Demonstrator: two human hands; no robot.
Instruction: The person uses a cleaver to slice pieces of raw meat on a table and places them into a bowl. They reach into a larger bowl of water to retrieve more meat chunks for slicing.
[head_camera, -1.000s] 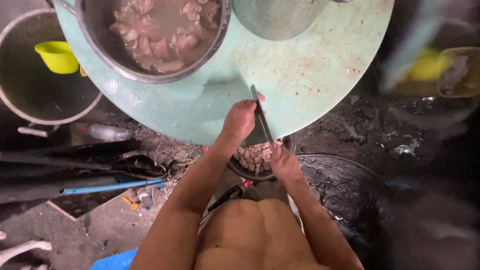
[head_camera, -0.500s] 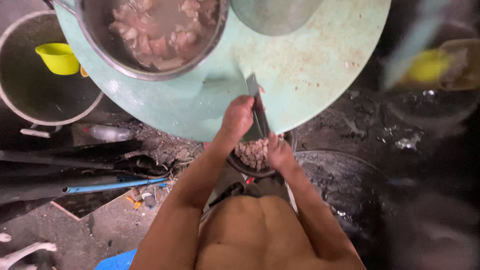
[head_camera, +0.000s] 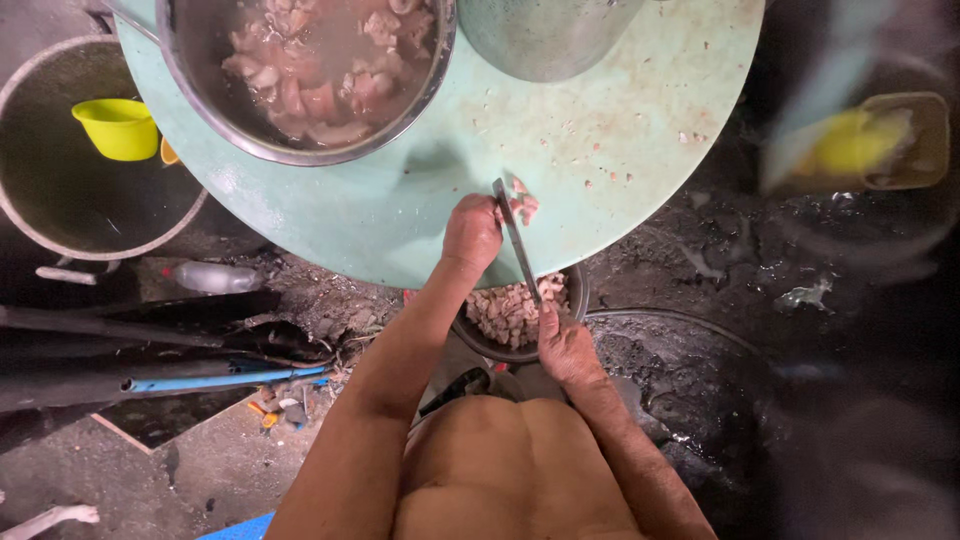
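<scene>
Right hand (head_camera: 562, 345) is closed around the handle of a knife (head_camera: 516, 240), blade angled up across the edge of the round green table (head_camera: 640, 150). Left hand (head_camera: 470, 232) is curled, fingertips bearing on small meat pieces (head_camera: 522, 204) beside the blade, apparently to steady them. A bowl (head_camera: 515, 315) of cut meat sits under the table edge between both hands, seemingly to catch scraps. A large metal basin (head_camera: 310, 70) of meat lies beyond the left hand.

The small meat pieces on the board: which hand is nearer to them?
Left. The left hand is right beside the meat pieces; the right hand holds the knife lower, off the board.
</scene>
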